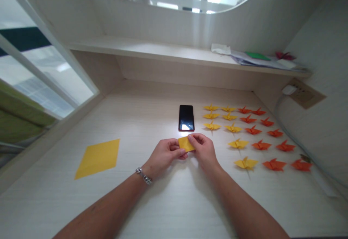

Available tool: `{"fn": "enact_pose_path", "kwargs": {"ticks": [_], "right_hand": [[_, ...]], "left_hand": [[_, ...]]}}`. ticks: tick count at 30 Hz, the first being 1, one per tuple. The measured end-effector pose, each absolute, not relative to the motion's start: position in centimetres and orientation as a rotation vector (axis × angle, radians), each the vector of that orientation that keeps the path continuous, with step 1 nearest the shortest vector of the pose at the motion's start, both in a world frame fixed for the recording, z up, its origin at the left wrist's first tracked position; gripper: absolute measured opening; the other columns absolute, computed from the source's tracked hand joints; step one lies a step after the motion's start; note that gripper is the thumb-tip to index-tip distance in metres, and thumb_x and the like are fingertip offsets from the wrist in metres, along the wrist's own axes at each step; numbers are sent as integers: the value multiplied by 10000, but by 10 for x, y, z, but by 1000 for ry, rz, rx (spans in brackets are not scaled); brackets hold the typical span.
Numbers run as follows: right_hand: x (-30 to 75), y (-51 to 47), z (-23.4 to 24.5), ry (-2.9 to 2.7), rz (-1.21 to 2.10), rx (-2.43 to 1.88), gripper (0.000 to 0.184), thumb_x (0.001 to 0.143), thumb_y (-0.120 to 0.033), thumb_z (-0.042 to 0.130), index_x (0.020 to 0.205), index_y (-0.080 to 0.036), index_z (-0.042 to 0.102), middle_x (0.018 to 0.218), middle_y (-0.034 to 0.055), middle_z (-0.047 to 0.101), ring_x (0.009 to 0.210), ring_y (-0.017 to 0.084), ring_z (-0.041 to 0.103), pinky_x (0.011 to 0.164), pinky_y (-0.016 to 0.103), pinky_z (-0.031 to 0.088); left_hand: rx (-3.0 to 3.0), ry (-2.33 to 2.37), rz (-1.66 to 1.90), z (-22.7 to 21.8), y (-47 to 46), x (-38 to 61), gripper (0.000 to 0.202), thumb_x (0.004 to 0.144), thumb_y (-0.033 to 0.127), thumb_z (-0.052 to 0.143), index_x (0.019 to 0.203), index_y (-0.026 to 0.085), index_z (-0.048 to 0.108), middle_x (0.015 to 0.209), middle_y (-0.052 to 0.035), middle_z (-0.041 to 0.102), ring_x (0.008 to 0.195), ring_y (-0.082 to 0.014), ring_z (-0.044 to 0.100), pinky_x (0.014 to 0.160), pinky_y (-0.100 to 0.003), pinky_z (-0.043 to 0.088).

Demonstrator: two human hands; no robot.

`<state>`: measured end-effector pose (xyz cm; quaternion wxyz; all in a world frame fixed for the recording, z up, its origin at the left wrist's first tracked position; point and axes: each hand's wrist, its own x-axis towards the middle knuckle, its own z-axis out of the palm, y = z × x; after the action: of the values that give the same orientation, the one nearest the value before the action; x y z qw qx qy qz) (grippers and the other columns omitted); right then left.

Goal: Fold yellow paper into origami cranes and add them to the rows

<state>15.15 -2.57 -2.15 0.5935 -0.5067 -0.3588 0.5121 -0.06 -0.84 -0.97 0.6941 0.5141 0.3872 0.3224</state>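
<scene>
A small folded piece of yellow origami paper [185, 144] is held up between both hands, just in front of the phone. My left hand [166, 155], with a silver bracelet [144, 176] at its wrist, pinches the paper's left and lower edge between thumb and fingers. At the upper right corner, my right hand [203, 148] grips the same paper, thumb on top. The fingers behind the paper are partly hidden. A flat yellow paper sheet [99, 158] lies on the desk to the left.
A black phone [186, 118] lies beyond the hands. Several yellow paper cranes [238, 144] and orange paper cranes [261, 145] stand in rows on the right. A cable [296, 141] runs from a charger [289, 89] down the right side. Papers [261, 60] rest on the shelf above.
</scene>
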Motion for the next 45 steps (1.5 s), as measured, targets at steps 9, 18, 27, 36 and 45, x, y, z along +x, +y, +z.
{"fn": "enact_pose_path", "kwargs": {"ticks": [9,18,27,36,45], "right_hand": [[153,-27,-20,-920,1126,-1190,289,697,-419,719,778,-142,696,722,52,697,662,182,632,631,301,516],[154,-29,-13,-921,1392,-1171,359,618,-427,772,814,-138,686,715,56,696,621,160,623,569,258,482],[153,-29,-16,-909,1320,-1304,285,567,-384,793,655,-132,692,584,35,667,495,116,540,513,243,421],[154,-30,-14,-794,1488,-1191,303,609,-415,774,679,-134,686,629,45,665,575,134,587,553,246,443],[153,-31,-14,-795,1469,-1133,267,562,-345,814,675,-132,699,628,39,667,561,128,565,605,275,454]], "left_hand": [[1101,843,737,-8,-11,0,281,681,300,766,844,106,645,777,-88,712,689,-167,676,682,-285,543],[1099,916,870,-3,-8,1,309,687,297,758,902,102,653,779,-78,707,681,-155,651,653,-260,526],[1115,941,897,-5,-8,2,353,658,328,777,894,100,648,780,-83,707,671,-159,650,651,-270,529],[1093,975,935,-6,-9,3,307,655,305,781,837,102,641,741,-72,708,655,-160,661,629,-260,530],[1074,973,944,-8,-9,2,313,674,268,770,898,93,640,761,-81,714,654,-149,659,636,-250,536]]}}
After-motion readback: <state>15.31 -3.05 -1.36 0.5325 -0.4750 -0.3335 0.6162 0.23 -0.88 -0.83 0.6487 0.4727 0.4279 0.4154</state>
